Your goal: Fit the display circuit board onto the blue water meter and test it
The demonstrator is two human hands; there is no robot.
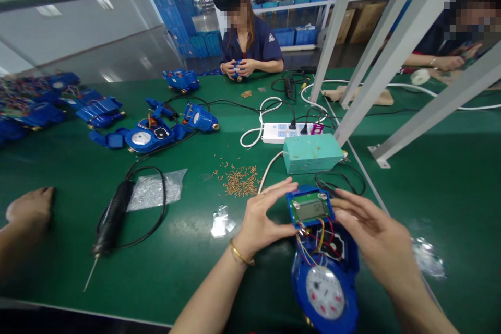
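A blue water meter (325,284) with a white dial lies on the green bench in front of me. Above it I hold a blue-framed green circuit board with an LCD screen (310,209), joined to the meter by coloured wires. My left hand (262,216) pinches the board's left edge, fingers curled round it. My right hand (371,235) grips the board's right edge with its fingers. A gold bangle sits on my left wrist.
An electric screwdriver (111,224) with a black cable lies at left, beside a clear bag (154,190) and a pile of small brass screws (240,181). A teal box (312,152), power strip (287,132), more blue meters (151,135), another person's hand (29,206) and metal frame legs (391,57) surround me.
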